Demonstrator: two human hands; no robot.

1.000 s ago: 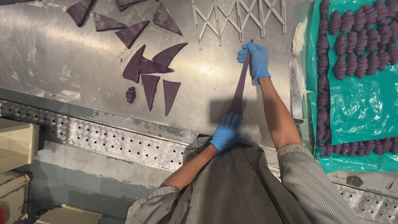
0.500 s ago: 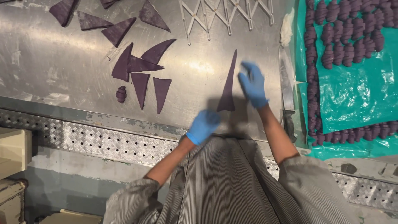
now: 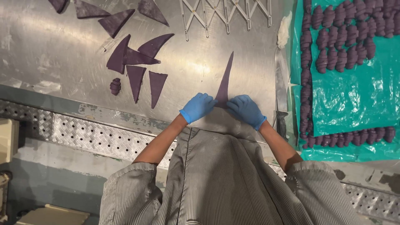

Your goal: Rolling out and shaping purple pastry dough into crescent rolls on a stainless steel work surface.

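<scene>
Where the steel worktop (image 3: 50, 46) meets its near edge, a long purple dough triangle (image 3: 225, 79) lies flat, its point directed away from the person and its wide base nearest them. The left hand (image 3: 198, 106) and right hand (image 3: 246, 109), both in blue gloves, rest on that base from either side, fingers curved down onto the dough; neither is closed into a fist. Further cut triangles (image 3: 137, 62) lie to the left, with one small rolled piece (image 3: 115, 86) beside them. A teal sheet (image 3: 354, 104) on the right carries rows of rolled purple pieces (image 3: 341, 46). An expanding metal cutter (image 3: 225, 14) lies beyond.
</scene>
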